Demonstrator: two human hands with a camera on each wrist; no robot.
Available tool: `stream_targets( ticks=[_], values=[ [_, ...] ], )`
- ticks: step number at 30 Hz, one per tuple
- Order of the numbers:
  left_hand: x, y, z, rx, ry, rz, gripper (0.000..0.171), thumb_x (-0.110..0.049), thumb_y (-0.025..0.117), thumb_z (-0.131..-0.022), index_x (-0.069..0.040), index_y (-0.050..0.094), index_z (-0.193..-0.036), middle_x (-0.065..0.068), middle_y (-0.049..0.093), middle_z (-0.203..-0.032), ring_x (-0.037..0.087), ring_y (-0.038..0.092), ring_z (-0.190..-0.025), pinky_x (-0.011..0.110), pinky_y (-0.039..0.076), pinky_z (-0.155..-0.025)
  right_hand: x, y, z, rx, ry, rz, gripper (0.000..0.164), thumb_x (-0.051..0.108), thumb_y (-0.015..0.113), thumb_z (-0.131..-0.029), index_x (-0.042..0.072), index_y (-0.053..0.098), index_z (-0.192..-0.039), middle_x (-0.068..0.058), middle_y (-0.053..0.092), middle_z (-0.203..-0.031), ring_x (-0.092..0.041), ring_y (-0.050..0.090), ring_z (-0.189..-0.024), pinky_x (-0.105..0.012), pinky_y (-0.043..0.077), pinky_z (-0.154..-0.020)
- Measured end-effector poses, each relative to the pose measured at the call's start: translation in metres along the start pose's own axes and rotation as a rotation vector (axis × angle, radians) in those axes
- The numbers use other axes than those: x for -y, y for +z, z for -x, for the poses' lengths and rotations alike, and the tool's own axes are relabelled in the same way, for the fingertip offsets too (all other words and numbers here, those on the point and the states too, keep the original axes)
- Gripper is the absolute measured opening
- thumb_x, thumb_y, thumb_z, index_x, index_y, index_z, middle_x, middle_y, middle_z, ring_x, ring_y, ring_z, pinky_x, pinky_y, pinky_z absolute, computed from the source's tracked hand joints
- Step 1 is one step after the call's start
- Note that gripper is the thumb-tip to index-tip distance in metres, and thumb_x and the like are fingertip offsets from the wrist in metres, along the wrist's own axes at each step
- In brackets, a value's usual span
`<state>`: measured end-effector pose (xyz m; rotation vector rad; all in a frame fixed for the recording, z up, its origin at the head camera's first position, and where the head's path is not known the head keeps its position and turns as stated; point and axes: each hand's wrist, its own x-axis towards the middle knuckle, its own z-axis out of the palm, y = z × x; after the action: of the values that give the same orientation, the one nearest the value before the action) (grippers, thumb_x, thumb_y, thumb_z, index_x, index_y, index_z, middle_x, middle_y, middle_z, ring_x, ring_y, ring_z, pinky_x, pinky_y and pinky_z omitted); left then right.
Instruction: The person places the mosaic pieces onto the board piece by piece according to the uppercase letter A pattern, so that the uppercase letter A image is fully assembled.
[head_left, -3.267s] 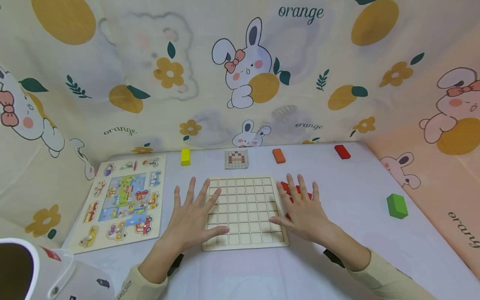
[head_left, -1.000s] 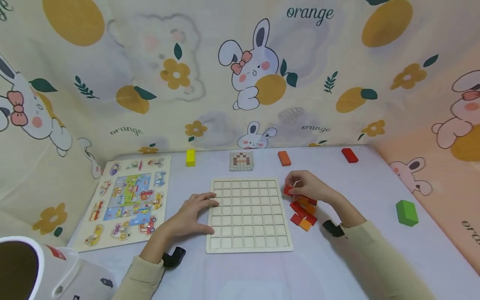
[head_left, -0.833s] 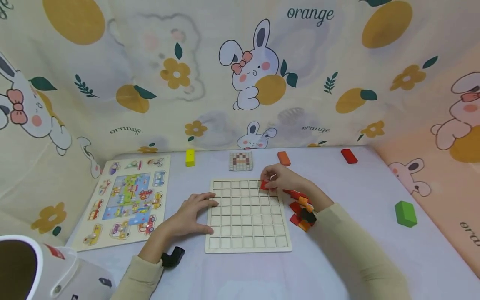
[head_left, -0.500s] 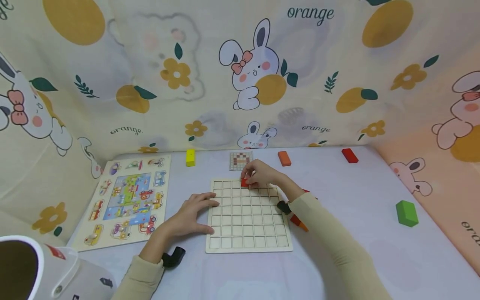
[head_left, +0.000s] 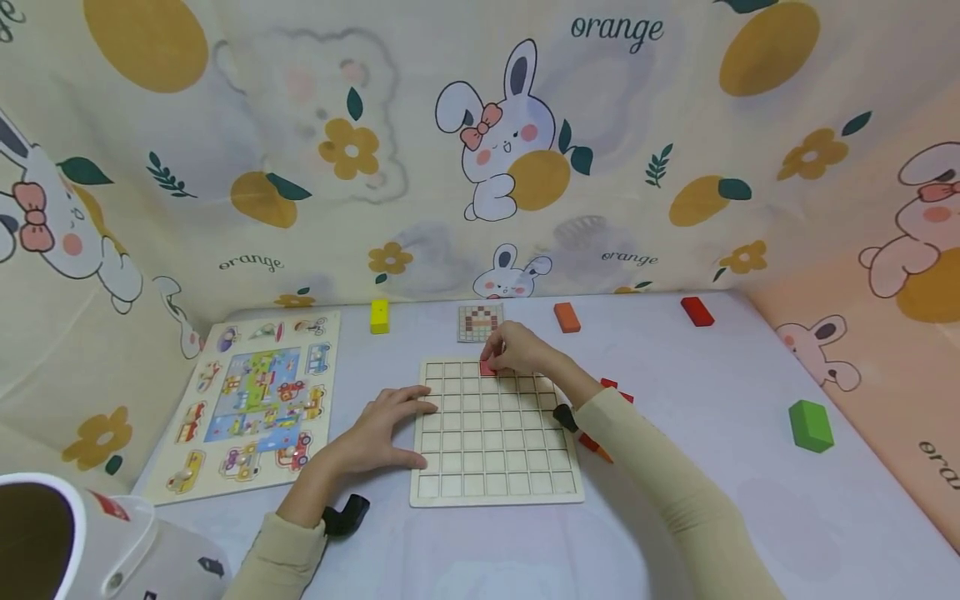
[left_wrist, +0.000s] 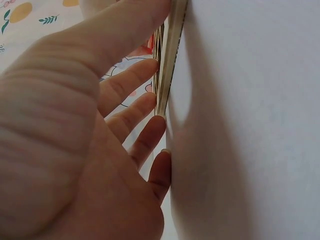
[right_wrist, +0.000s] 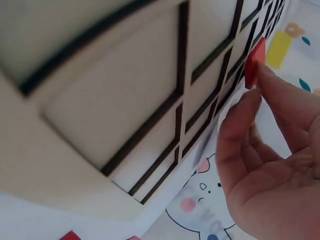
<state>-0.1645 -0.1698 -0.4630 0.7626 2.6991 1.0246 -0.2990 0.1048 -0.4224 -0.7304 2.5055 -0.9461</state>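
Observation:
A pale wooden grid board (head_left: 497,502) lies flat on the table. At its left edge rests my left hand (head_left: 367,433), fingertips and thumb touching the rim; the left wrist view shows those fingers extended against the board's side. My right hand (head_left: 522,350) pinches a red square tile (right_wrist: 256,62) between thumb and fingers, right at a cell in the middle of the board's far row. Partly hidden under the right forearm, several red and orange tiles (head_left: 628,397) lie beside the board's right edge.
Behind the board is a small pattern card (head_left: 480,323), between a yellow block (head_left: 380,317) and an orange block (head_left: 567,317). A red block (head_left: 697,312) and a green block (head_left: 811,426) stand right. Left are a picture puzzle (head_left: 322,333) and a white bucket (head_left: 172,542).
Both hands were spread over the board. The left settled at its left edge; the right took a red tile from the pile and carried it left to the far row.

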Motion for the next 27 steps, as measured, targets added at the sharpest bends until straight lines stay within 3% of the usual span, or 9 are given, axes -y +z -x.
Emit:
stream_targets(
  ticks=[4, 7, 15, 20, 27],
  values=[
    [0.001, 0.0, 0.001, 0.0, 0.004, -0.003, 0.076, -0.041, 0.088, -0.072, -0.017, 0.058, -0.138, 0.006, 0.037, -0.157, 0.031, 0.033, -0.139, 0.058, 0.027, -0.109, 0.001, -0.005, 0.004, -0.046, 0.007, 0.078, 0.011, 0.001, 0.072, -0.087, 0.003, 0.073, -0.098, -0.004, 0.063, -0.081, -0.018, 0.056, -0.075, -0.031, 0.048, -0.069],
    [0.001, -0.001, 0.001, 0.003, 0.012, -0.004, 0.076, -0.041, 0.088, -0.072, -0.016, 0.058, -0.138, 0.007, 0.036, -0.157, 0.031, 0.033, -0.139, 0.059, 0.027, -0.109, -0.006, -0.019, 0.015, -0.044, -0.014, 0.088, 0.015, 0.0, 0.072, -0.087, 0.0, 0.071, -0.101, -0.008, 0.065, -0.086, -0.023, 0.06, -0.081, -0.035, 0.052, -0.075],
    [0.0, 0.0, 0.0, 0.012, 0.014, -0.002, 0.077, -0.042, 0.087, -0.073, -0.016, 0.058, -0.139, 0.007, 0.036, -0.158, 0.031, 0.032, -0.14, 0.059, 0.026, -0.11, -0.067, -0.059, 0.067, 0.006, 0.084, 0.021, 0.022, 0.004, 0.073, -0.087, 0.002, 0.068, -0.108, -0.009, 0.062, -0.096, -0.025, 0.053, -0.091, -0.032, 0.049, -0.077],
    [0.001, 0.001, 0.001, 0.009, 0.005, -0.009, 0.077, -0.043, 0.087, -0.073, -0.017, 0.057, -0.139, 0.007, 0.035, -0.158, 0.032, 0.031, -0.14, 0.06, 0.026, -0.11, -0.085, -0.057, 0.09, 0.026, 0.071, 0.01, 0.028, 0.013, 0.077, -0.086, 0.0, 0.066, -0.109, -0.007, 0.061, -0.093, -0.024, 0.053, -0.09, -0.032, 0.049, -0.079],
    [0.0, 0.0, 0.001, 0.005, 0.017, -0.007, 0.076, -0.044, 0.086, -0.073, -0.017, 0.057, -0.138, 0.007, 0.036, -0.158, 0.032, 0.032, -0.139, 0.061, 0.026, -0.109, -0.085, -0.05, 0.088, -0.016, 0.082, 0.042, 0.022, 0.011, 0.077, -0.086, 0.0, 0.063, -0.099, -0.005, 0.057, -0.081, -0.022, 0.051, -0.08, -0.033, 0.046, -0.072]
  ],
)
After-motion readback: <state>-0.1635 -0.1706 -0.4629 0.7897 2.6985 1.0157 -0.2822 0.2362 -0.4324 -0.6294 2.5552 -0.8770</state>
